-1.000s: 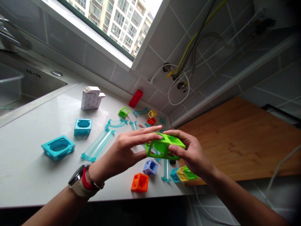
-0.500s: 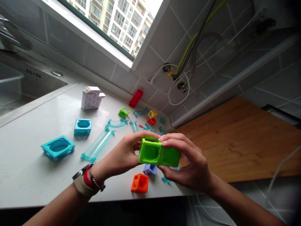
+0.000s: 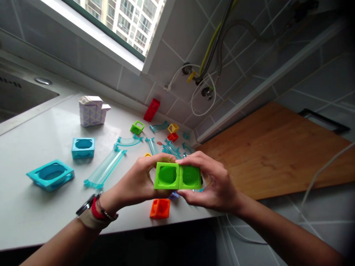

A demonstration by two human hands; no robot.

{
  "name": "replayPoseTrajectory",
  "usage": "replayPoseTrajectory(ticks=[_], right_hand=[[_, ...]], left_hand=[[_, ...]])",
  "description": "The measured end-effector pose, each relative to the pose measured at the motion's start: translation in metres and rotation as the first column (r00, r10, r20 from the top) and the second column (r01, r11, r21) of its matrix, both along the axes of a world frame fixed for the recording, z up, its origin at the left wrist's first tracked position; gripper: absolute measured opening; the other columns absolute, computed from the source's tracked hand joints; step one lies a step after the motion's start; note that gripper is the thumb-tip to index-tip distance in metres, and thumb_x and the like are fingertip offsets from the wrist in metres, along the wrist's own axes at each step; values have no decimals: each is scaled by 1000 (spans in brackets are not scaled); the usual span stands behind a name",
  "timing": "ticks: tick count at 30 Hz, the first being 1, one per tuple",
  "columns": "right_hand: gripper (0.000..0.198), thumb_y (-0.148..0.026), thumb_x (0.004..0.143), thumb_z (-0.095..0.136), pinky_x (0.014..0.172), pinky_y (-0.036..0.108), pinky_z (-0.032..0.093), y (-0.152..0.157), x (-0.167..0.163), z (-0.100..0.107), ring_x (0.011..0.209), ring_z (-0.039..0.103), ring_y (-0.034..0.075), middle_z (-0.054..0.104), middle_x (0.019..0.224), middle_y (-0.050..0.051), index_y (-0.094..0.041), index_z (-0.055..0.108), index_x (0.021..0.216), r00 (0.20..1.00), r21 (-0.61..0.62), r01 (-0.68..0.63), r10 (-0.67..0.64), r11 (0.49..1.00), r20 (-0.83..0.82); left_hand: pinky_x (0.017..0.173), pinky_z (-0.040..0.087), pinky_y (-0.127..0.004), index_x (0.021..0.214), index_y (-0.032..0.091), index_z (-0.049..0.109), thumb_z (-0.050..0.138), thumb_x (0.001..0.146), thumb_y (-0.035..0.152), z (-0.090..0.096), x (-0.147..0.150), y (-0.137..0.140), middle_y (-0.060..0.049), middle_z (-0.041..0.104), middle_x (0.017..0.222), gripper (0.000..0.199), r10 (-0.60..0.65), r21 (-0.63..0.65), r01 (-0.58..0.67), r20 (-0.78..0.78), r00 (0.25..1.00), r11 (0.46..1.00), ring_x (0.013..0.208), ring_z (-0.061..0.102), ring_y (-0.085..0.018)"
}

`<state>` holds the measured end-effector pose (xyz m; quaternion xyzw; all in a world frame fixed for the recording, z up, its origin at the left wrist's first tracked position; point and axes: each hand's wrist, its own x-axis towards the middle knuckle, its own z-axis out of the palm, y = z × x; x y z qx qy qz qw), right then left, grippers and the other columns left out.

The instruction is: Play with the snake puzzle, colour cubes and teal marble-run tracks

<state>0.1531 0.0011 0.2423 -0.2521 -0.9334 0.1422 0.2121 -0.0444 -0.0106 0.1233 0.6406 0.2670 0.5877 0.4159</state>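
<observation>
Two green hollow toy blocks sit side by side between my hands, their round openings facing me. My left hand [image 3: 142, 177] grips the left green block [image 3: 167, 176] by its top and bottom. The right green block [image 3: 190, 177] is pinched between the thumb and fingers of my right hand [image 3: 212, 183]. The blocks touch along one face; whether they are joined I cannot tell. Below them an orange block [image 3: 160, 208] stands near the counter's front edge. A purple block [image 3: 173, 195] is mostly hidden behind my hands.
Turquoise blocks [image 3: 83, 147] and a clear turquoise track [image 3: 107, 168] lie to the left. Farther back are a patterned carton [image 3: 92, 111], a red block [image 3: 151, 110], another green block [image 3: 137, 127] and more track pieces. A wooden board [image 3: 266, 155] is on the right; a sink [image 3: 24, 88] is at left.
The pair of green blocks has been tilted so their openings face me more squarely, with both hands still on it. The view has shifted, so the counter things appear farther left.
</observation>
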Motion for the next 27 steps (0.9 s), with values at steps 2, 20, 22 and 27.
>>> replayPoseTrajectory(ticks=[2,20,22,27], right_hand=[[56,-27,74,89,97,40,57,5,5,3,108,68,25,72,115,8,-24,65,125,1000,-28,-14,15,1000,25],[21,-11,86,71,108,60,42,14,183,-83,126,60,36,72,125,17,-19,75,105,516,428,-12,-361,904,777],[15,-7,86,67,99,54,48,23,193,-105,97,69,30,77,95,11,-20,75,88,553,450,-57,-348,891,757],[18,-4,78,68,78,41,49,39,213,-137,85,65,28,73,84,10,-21,74,82,655,499,-85,-329,862,680]], left_hand=[[70,54,-23,113,21,66,89,71,27,-1,4,1,-1,73,96,48,1,-28,-1,-10,1000,1000,79,68,-17],[73,53,-29,112,22,61,79,84,39,-20,33,19,-2,73,93,37,132,-143,-175,-265,955,974,81,69,-19],[79,55,-31,114,22,60,78,84,34,-29,35,20,-5,74,100,37,143,-131,-184,-276,950,974,87,70,-20],[82,55,-35,121,23,57,79,81,25,-48,33,23,-8,74,106,45,252,-45,-284,-349,903,958,93,70,-24]])
